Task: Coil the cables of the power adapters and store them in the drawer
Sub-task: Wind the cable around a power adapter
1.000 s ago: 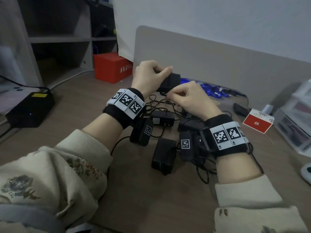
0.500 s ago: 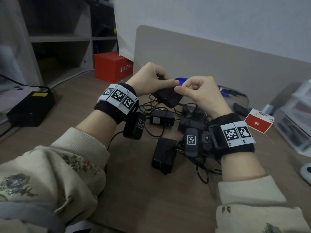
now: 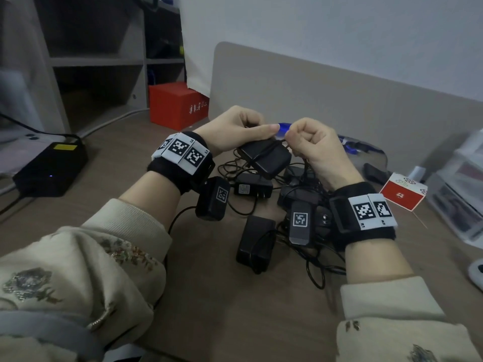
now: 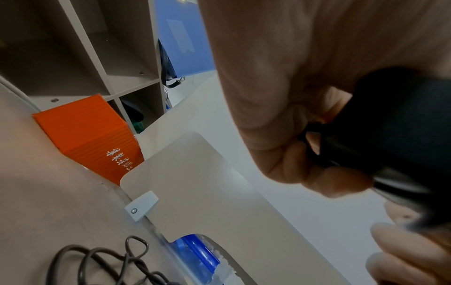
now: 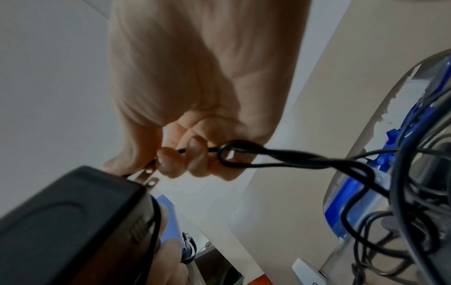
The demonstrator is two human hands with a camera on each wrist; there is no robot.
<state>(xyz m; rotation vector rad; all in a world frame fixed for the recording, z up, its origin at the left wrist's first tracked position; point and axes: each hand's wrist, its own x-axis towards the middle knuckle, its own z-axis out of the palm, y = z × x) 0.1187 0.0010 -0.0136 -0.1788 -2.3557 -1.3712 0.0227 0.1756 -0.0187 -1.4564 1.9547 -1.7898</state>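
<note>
Tabletop [image 3: 214, 296]: brown wood, carrying a tangle of black adapters and cables at its middle.
Pile [image 3: 257, 239]: several black power bricks with loose thin leads, lying under and between the wrists.
Held adapter [image 3: 265, 156]: matte black rectangular brick, lifted above the pile at 12 o'clock, one strand of cable crossing its face.
Left hand [image 3: 235, 129]: grip curled around the brick's far end.
Right hand [image 3: 313, 142]: fingertips [image 5: 195, 154] pinching the thin black cable [image 5: 280, 158], just beside the metal plug prongs.
</note>
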